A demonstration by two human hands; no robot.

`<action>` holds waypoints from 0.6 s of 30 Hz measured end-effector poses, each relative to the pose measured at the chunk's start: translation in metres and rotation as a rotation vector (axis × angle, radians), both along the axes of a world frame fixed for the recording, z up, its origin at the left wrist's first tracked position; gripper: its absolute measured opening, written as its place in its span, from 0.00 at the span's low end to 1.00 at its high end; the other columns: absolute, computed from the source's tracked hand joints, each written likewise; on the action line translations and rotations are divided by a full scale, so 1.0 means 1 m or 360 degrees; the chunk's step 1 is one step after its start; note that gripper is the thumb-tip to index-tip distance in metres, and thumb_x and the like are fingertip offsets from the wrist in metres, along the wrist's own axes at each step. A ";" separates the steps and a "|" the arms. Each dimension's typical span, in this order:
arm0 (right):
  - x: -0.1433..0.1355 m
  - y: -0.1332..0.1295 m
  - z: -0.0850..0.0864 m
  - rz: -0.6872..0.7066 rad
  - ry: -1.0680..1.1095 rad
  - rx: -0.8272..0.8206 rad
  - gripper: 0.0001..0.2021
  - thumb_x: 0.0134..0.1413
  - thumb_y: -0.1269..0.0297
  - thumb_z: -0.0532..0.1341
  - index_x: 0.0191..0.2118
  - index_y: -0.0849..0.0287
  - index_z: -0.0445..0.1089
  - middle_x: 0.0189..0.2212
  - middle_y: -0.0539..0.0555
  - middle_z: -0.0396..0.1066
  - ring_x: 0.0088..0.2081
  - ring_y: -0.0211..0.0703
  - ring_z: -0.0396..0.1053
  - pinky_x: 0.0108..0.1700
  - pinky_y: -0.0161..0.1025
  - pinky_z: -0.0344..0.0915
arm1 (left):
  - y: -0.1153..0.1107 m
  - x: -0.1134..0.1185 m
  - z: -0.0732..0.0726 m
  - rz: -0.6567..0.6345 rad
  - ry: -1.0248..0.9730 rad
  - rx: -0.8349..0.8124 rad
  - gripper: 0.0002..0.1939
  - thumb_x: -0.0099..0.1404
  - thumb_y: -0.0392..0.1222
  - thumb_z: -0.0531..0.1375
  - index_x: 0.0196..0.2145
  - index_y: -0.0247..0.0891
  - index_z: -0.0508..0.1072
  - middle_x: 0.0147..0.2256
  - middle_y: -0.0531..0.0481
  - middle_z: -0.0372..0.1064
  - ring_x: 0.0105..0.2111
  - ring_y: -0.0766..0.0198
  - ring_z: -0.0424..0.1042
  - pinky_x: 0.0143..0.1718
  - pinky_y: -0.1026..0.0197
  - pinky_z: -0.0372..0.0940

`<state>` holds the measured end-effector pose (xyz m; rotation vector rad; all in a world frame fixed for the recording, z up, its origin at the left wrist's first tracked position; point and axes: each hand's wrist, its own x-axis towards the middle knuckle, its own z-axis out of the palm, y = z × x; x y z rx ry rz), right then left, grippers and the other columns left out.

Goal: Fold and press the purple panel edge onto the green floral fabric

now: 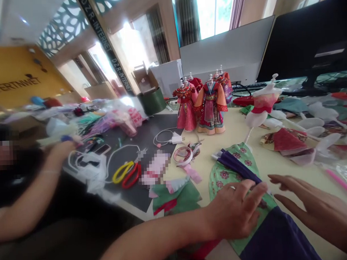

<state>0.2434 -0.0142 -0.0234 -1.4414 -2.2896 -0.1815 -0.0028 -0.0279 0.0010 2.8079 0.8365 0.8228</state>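
Observation:
A piece of green cloth with a flower print lies on the table in front of me. Across it runs a folded strip of dark purple fabric, with pale ends showing at the far tip. My left hand has its bent fingers pressed together on the near end of this strip. Just right of the cloth, my right hand holds nothing, its fingers stretched out and thumb apart. A wider dark purple piece adjoins the green cloth at its near end. Left of my hand lies a green and pink scrap.
Doll-size dresses on stands are grouped at the back. Beyond the cloth stands a small bust form. Scissors, a tape roll and a charger lie leftward. Another person's arm reaches in at left.

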 end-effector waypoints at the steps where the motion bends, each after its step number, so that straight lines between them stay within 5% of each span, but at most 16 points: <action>1: -0.006 0.011 0.005 0.0103 -0.0027 0.0021 0.19 0.61 0.53 0.48 0.52 0.54 0.63 0.43 0.57 0.74 0.40 0.46 0.75 0.38 0.38 0.72 | -0.003 -0.001 -0.003 0.0001 0.0044 -0.0003 0.34 0.68 0.41 0.48 0.65 0.30 0.35 0.56 0.32 0.58 0.52 0.49 0.65 0.49 0.48 0.66; 8: -0.033 0.052 0.002 0.0284 -0.0300 0.0025 0.18 0.60 0.65 0.51 0.53 0.65 0.64 0.41 0.62 0.74 0.42 0.51 0.73 0.43 0.46 0.70 | -0.002 -0.007 -0.023 0.0039 0.0207 0.0169 0.29 0.70 0.45 0.47 0.64 0.32 0.46 0.54 0.34 0.61 0.43 0.53 0.71 0.39 0.52 0.71; 14: -0.023 0.043 -0.003 0.0309 -0.0331 0.0109 0.16 0.57 0.73 0.50 0.49 0.65 0.67 0.34 0.61 0.76 0.34 0.49 0.74 0.39 0.43 0.70 | 0.002 -0.016 -0.017 -0.0044 0.0264 0.0160 0.27 0.71 0.45 0.46 0.63 0.32 0.47 0.53 0.35 0.62 0.44 0.54 0.70 0.41 0.55 0.69; 18: -0.002 0.029 -0.014 0.0146 -0.0171 -0.0045 0.17 0.56 0.66 0.51 0.50 0.58 0.66 0.28 0.57 0.76 0.28 0.51 0.75 0.29 0.42 0.71 | 0.007 -0.022 -0.011 -0.0104 0.0402 0.0102 0.27 0.72 0.45 0.43 0.64 0.33 0.43 0.56 0.37 0.58 0.50 0.55 0.67 0.47 0.56 0.66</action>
